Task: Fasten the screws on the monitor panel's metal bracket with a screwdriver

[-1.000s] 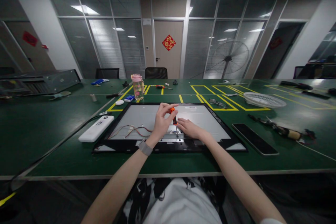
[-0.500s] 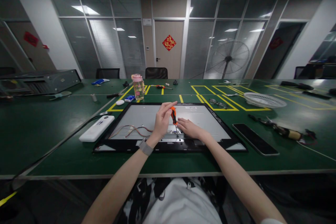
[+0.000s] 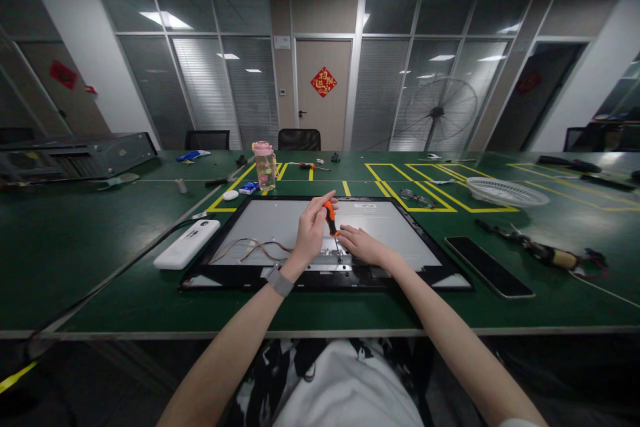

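Observation:
An orange-and-black screwdriver [image 3: 330,217] stands nearly upright, slightly tilted, with its tip down at the metal strip along the near side of a display panel [image 3: 395,230]. My left hand [image 3: 311,227] is closed on its handle, the wrist wearing a grey-banded watch [image 3: 279,280]. Beside the shaft, my right hand [image 3: 363,243] lies low over the panel with its fingers stretched out toward the screwdriver. Whether those fingertips touch the shaft cannot be made out. Thin wires [image 3: 255,247] run across the panel left of my left hand.
A white power bank [image 3: 187,245] lies left of the panel, a black phone [image 3: 487,267] right of it. Behind stand a pink-lidded bottle [image 3: 265,167] and glasses [image 3: 416,198]. A white basket [image 3: 505,192] and a wired part [image 3: 545,251] are farther right.
The view has shifted very slightly. Both hands and the screwdriver keep nearly the same place on the panel; my left fingers on the handle have moved a little.

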The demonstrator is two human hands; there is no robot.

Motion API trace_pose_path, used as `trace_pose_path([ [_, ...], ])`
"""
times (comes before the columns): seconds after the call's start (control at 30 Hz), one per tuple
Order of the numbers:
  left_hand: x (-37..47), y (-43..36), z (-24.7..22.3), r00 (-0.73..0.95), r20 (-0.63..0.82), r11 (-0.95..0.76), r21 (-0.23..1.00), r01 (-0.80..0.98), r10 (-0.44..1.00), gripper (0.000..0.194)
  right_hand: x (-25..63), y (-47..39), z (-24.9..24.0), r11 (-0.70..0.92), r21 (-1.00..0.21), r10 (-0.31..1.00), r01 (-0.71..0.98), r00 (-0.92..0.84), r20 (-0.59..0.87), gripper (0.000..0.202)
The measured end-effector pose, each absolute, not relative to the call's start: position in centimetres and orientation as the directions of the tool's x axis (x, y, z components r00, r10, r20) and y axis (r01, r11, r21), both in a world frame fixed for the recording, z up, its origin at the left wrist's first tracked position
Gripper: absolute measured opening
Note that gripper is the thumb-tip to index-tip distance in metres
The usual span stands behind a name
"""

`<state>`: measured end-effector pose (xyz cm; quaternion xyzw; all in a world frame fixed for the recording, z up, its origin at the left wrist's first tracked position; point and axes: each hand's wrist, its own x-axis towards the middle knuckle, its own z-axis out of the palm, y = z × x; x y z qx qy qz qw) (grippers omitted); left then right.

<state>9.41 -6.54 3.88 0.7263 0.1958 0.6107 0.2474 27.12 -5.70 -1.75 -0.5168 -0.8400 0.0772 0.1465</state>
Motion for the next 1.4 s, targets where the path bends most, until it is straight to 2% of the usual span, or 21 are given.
trace_pose_path([
  [0.07, 9.2, -6.5, 4.0, 0.199, 0.827, -0.850, 0.517, 0.102, 0.526, 0.036, 27.1, -5.7, -1.7, 0.462, -0.277, 0.886, 0.842, -0.431, 0.170, 0.042],
  [0.1, 9.0, -6.5, 4.1, 0.221, 0.854, -0.878, 0.432, 0.206, 0.472, 0.035, 27.1, -5.7, -1.7, 0.468, -0.275, 0.883, 0.840, -0.435, 0.173, 0.041],
  [0.17, 8.5, -6.6, 4.4, 0.363, 0.880, -0.903, 0.148, 0.404, 0.307, 0.035, 27.0, -5.8, -1.6, 0.475, -0.272, 0.879, 0.837, -0.441, 0.180, 0.039],
  [0.2, 8.2, -6.6, 4.6, 0.442, 0.869, -0.890, -0.006, 0.456, 0.221, 0.034, 27.0, -5.8, -1.6, 0.476, -0.272, 0.879, 0.837, -0.440, 0.183, 0.039],
  [0.27, 7.9, -6.7, 4.9, 0.565, 0.820, -0.844, -0.235, 0.482, 0.094, 0.034, 26.9, -5.9, -1.5, 0.473, -0.275, 0.880, 0.837, -0.436, 0.187, 0.038],
  [0.33, 7.7, -6.9, 5.0, 0.604, 0.796, -0.801, -0.352, 0.484, 0.015, 0.035, 26.8, -5.9, -1.4, 0.474, -0.275, 0.880, 0.837, -0.435, 0.192, 0.037],
  [0.4, 7.8, -7.0, 4.9, 0.605, 0.795, -0.782, -0.400, 0.479, -0.036, 0.036, 26.8, -5.9, -1.3, 0.477, -0.264, 0.878, 0.838, -0.441, 0.186, 0.036],
  [0.5, 8.0, -7.1, 4.6, 0.587, 0.807, -0.803, -0.391, 0.450, -0.064, 0.036, 26.8, -5.9, -1.3, 0.467, -0.264, 0.884, 0.844, -0.437, 0.167, 0.038],
  [0.7, 8.1, -7.1, 4.3, 0.610, 0.792, -0.771, -0.394, 0.500, -0.009, 0.027, 26.9, -5.8, -1.3, 0.445, -0.335, 0.896, 0.831, -0.415, 0.160, 0.038],
  [0.87, 8.3, -7.3, 4.6, 0.616, 0.787, -0.788, -0.387, 0.478, -0.012, 0.031, 27.0, -5.8, -1.6, 0.464, -0.304, 0.886, 0.832, -0.437, 0.155, 0.038],
  [1.03, 8.6, -7.5, 4.7, 0.583, 0.813, -0.847, -0.318, 0.427, -0.011, 0.036, 26.9, -6.0, -1.3, 0.472, -0.318, 0.880, 0.822, -0.421, 0.219, 0.034],
  [1.13, 8.9, -7.5, 4.5, 0.511, 0.859, -0.866, -0.260, 0.426, -0.007, 0.035, 26.7, -6.3, -0.1, 0.486, -0.397, 0.871, 0.779, -0.392, 0.297, 0.030],
  [1.2, 9.1, -7.4, 4.4, 0.440, 0.896, -0.885, -0.161, 0.436, 0.054, 0.032, 26.6, -6.6, 0.9, 0.540, -0.630, 0.840, 0.558, -0.313, 0.443, 0.027],
  [1.27, 9.2, -7.3, 4.3, 0.367, 0.920, -0.898, -0.037, 0.438, 0.141, 0.028, 26.4, -7.0, 1.8, 0.534, -0.808, 0.842, 0.249, -0.243, 0.482, 0.024],
  [1.33, 9.2, -7.2, 4.3, 0.314, 0.927, -0.906, 0.059, 0.420, 0.206, 0.024, 26.3, -7.6, 2.4, 0.479, -0.877, 0.852, -0.031, -0.224, 0.473, 0.024],
  [1.4, 9.2, -7.1, 4.3, 0.291, 0.927, -0.913, 0.113, 0.392, 0.239, 0.022, 26.0, -8.0, 2.7, 0.423, -0.897, 0.859, -0.132, -0.258, 0.443, 0.024],
])
